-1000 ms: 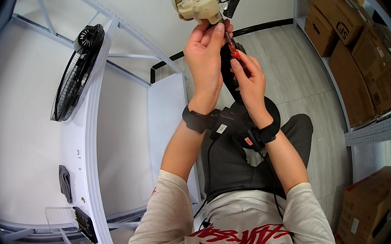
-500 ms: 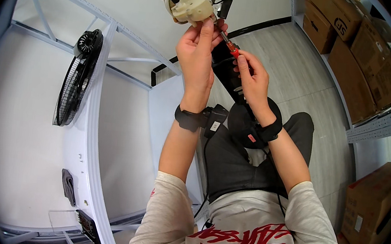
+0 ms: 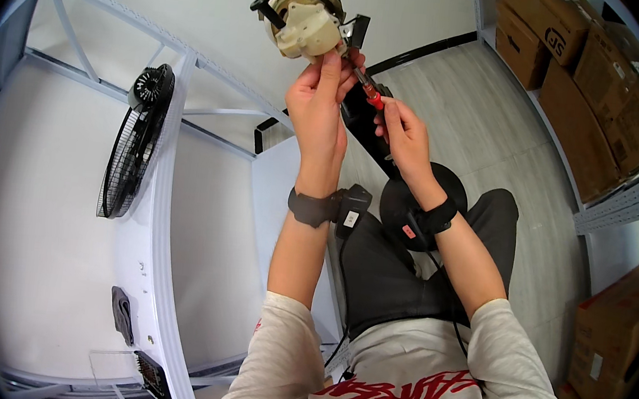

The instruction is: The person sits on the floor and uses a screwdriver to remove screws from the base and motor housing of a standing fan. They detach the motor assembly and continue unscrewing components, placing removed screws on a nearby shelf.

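A fan motor [image 3: 310,33] with a cream plastic cover and a black knob stands at the top of a black fan stand [image 3: 359,130]. My left hand [image 3: 320,106] is closed at the lower edge of its cover, thumb up against it; some of its fingers are hidden behind. Between thumb and fingers, my right hand [image 3: 407,142] grips a screwdriver [image 3: 376,101] with a red handle. Its shaft slants up and left to the underside of the motor, where my left fingers hide the tip. The stand's round black base [image 3: 446,183] sits between my legs.
On the white shelf [image 3: 155,206] to the left are a black fan grille [image 3: 135,141], small screws [image 3: 144,268], a folded grey cloth [image 3: 121,315] and a black bit case [image 3: 153,378]. Cardboard boxes [image 3: 581,122] fill a rack at right, with more boxes [image 3: 609,331] lower down.
The whole view has shifted slightly, so motor and shelf appear a little lower. My left hand stays at the motor; my right hand still holds the screwdriver, its fingers slightly shifted.
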Demonstrator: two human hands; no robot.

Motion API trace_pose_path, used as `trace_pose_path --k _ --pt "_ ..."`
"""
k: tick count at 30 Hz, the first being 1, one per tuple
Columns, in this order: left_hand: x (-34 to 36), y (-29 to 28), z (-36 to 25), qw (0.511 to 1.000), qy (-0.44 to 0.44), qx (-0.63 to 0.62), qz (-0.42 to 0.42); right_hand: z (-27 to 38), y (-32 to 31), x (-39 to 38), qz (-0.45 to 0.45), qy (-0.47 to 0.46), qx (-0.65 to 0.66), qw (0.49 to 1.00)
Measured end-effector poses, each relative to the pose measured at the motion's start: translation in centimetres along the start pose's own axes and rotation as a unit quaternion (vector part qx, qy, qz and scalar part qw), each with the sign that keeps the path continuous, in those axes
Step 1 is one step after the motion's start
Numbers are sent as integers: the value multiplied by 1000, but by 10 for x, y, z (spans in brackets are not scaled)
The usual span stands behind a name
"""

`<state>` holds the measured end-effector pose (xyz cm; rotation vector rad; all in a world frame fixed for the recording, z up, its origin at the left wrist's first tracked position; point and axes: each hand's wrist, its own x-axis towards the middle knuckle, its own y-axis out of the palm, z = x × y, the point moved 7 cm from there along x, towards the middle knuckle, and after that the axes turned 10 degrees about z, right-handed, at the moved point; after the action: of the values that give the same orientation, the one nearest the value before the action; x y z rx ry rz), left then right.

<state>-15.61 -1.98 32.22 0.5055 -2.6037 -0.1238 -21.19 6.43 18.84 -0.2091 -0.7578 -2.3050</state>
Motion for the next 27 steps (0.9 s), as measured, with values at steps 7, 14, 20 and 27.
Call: trace_pose_path --k 7,14,20,27 --pt "-2 -1 -1 1000 -9 6 -3 -4 3 -4 10 -24 66 998" --pt "-3 -5 0 1000 -16 1 -11 1 2 -8 -10 -50 -13 999" --pt "-3 -5 -1 1000 -17 3 -11 -7 2 -7 6 -5 57 998" --pt "-3 -6 1 999 -19 -17 -21 -9 0 -7 11 -2 54 998"
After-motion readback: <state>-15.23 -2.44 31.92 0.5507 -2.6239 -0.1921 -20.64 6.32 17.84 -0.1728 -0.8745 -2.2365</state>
